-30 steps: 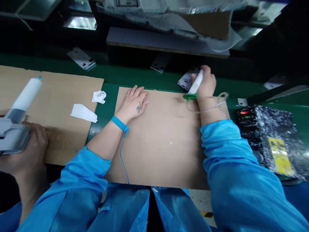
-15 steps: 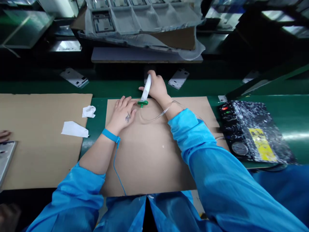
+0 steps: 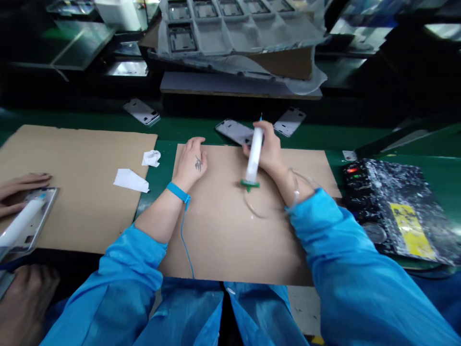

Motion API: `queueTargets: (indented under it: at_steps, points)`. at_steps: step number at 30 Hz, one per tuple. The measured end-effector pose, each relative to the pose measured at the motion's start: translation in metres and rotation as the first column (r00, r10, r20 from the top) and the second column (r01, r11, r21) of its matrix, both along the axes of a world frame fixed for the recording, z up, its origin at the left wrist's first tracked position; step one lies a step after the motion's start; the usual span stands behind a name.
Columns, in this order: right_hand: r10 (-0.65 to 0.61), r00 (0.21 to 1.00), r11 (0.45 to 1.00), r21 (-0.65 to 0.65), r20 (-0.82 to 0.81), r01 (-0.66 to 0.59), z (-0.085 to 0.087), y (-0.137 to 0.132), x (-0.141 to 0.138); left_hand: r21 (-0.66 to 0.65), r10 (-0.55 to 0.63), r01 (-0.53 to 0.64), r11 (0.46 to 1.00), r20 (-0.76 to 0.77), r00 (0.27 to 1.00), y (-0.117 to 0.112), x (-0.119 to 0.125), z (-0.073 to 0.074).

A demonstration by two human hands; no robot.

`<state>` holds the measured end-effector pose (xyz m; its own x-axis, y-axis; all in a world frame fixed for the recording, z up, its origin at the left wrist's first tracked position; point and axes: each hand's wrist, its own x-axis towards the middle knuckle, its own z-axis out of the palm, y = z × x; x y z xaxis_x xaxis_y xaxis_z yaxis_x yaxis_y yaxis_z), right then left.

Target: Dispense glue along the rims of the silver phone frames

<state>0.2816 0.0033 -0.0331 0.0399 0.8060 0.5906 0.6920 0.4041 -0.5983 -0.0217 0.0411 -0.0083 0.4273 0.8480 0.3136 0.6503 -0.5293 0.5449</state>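
My right hand (image 3: pixel 269 153) is wrapped round a white glue syringe (image 3: pixel 254 153) with a green end cap and a clear tube trailing toward my sleeve. Its fingers also touch a silver phone frame (image 3: pixel 235 130) at the far edge of the brown cardboard sheet (image 3: pixel 223 226). My left hand (image 3: pixel 192 161) lies flat, palm down, on the cardboard's far left corner, holding nothing. A blue wrist strap (image 3: pixel 177 191) with a cord circles that wrist.
Two more phone frames (image 3: pixel 141 111) (image 3: pixel 290 121) lie on the green conveyor belt (image 3: pixel 180 127). A speckled dispenser controller (image 3: pixel 399 209) sits at right. At left, another person's hand (image 3: pixel 19 186) works on a second cardboard (image 3: pixel 79 192) with crumpled paper scraps (image 3: pixel 130 180). Trays of frames (image 3: pixel 230 24) stand behind.
My right hand has drawn back from the belt toward me, pulling a phone frame onto the cardboard's edge with the syringe still held. The neighbour's hand and frame came into view at left.
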Motion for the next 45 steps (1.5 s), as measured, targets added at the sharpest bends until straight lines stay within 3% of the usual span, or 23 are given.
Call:
queueTargets:
  at_steps: [3,5,7,10,12,16,19,23,27,29,34,45]
  points:
    - [0.135,0.991,0.988,0.072,-0.016,-0.134,-0.009,-0.067,-0.001,-0.022,0.046,-0.044,0.999,0.073,0.996,0.006,-0.004,0.004]
    - [0.305,0.950,0.950,0.054,0.073,-0.309,-0.010,-0.100,0.000,-0.069,-0.019,0.026,0.997,0.096,0.995,0.003,-0.003,0.008]
    - [0.369,0.912,0.922,0.050,0.182,-0.383,-0.006,-0.115,0.001,-0.141,-0.152,0.165,0.976,0.096,0.984,-0.007,0.002,0.012]
    - [0.305,0.922,0.936,0.102,0.237,-0.336,0.001,-0.112,-0.001,-0.253,-0.359,0.368,0.895,0.083,0.930,-0.030,0.012,0.019]
    - [0.307,0.926,0.937,0.102,0.220,-0.335,0.004,-0.105,-0.005,-0.300,-0.433,0.435,0.849,0.077,0.898,-0.042,0.017,0.023]
    - [0.389,0.913,0.921,-0.031,0.120,-0.388,0.005,-0.106,-0.020,-0.210,-0.441,0.430,0.878,-0.008,0.897,-0.046,0.022,0.026]
    - [0.375,0.919,0.911,-0.135,-0.123,-0.390,0.006,-0.113,-0.028,-0.116,-0.478,0.466,0.877,-0.102,0.873,-0.040,0.021,0.025]
    - [0.168,0.838,0.953,-0.131,-0.520,-0.273,0.010,-0.115,-0.029,-0.164,-0.579,0.565,0.808,-0.046,0.814,-0.036,0.020,0.023]
    - [0.047,0.750,0.911,-0.280,-0.659,-0.304,0.016,-0.118,-0.032,-0.180,-0.575,0.563,0.806,-0.014,0.818,-0.040,0.022,0.023]
    - [0.037,0.757,0.893,-0.319,-0.653,-0.319,0.021,-0.123,-0.037,-0.193,-0.558,0.545,0.816,-0.016,0.830,-0.042,0.025,0.023]
    - [0.077,0.883,0.898,-0.353,-0.463,-0.264,0.032,-0.127,-0.052,-0.230,-0.542,0.526,0.819,-0.007,0.841,-0.043,0.030,0.022]
    - [0.091,0.920,0.894,-0.376,-0.381,-0.244,0.032,-0.123,-0.057,-0.338,-0.467,0.481,0.809,0.128,0.875,-0.047,0.037,0.029]
